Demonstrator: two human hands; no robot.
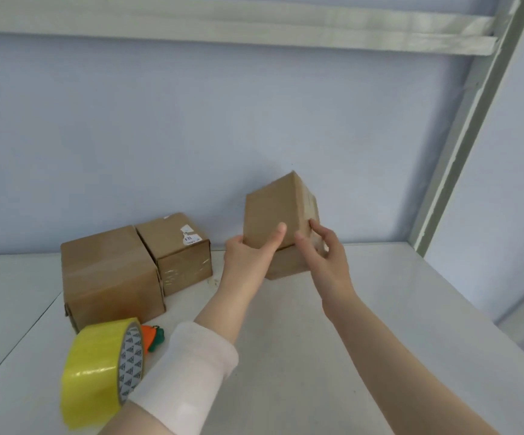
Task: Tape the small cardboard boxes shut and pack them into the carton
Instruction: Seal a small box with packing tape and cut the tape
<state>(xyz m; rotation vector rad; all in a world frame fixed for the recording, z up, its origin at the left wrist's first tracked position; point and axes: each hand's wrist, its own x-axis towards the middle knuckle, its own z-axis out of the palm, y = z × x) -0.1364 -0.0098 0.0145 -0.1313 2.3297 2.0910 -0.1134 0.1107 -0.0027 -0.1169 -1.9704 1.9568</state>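
A small brown cardboard box is tilted up near the back wall, lifted off the white table. My left hand grips its lower left side, thumb laid across the front face. My right hand holds its right side, fingers curled on the taped face. A second cardboard piece shows just beneath the box, partly hidden by both hands. Two more closed boxes stand to the left: a larger one and a smaller taped one with a white label. A roll of yellow tape hangs around my left forearm.
A small orange and green object lies on the table behind the tape roll. The wall runs close behind the boxes. A metal frame post rises at the right, and the table's right edge drops off beyond it.
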